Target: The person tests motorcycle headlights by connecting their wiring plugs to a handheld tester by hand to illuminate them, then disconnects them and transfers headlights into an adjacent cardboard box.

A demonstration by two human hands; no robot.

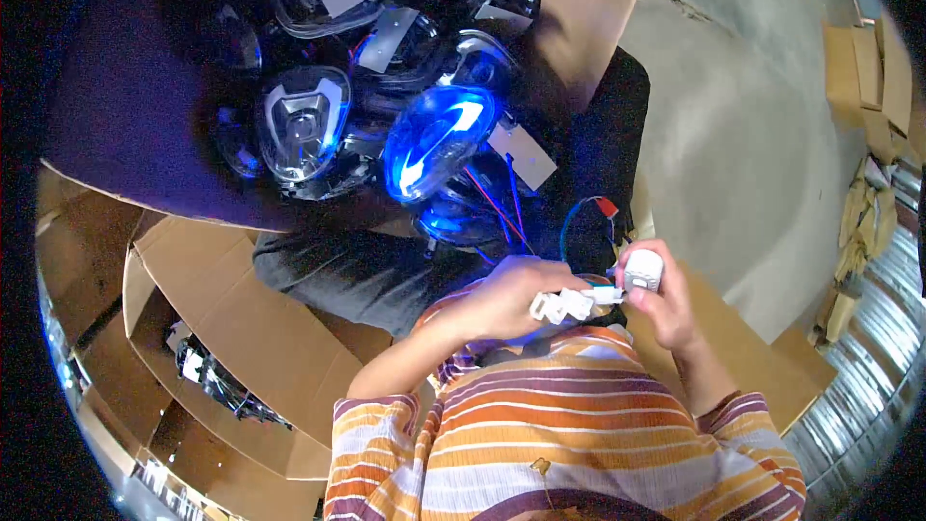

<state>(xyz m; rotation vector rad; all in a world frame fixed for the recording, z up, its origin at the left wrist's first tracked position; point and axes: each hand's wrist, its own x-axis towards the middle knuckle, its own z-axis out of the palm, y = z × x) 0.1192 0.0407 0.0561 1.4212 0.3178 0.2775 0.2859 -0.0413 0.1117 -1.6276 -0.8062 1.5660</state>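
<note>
Fingers of the left hand [516,291] pinch a white plug connector [559,306] at centre frame; the right hand [666,304], at three o'clock, clamps a white socket block [642,270]. A blue-lit headlamp [439,142] glows at eleven o'clock, among dark lamps.

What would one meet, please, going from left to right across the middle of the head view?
Open cardboard box → unlit lamp housing → lamp glowing blue → left hand → white connector → right hand → flattened cardboard pile.
</note>
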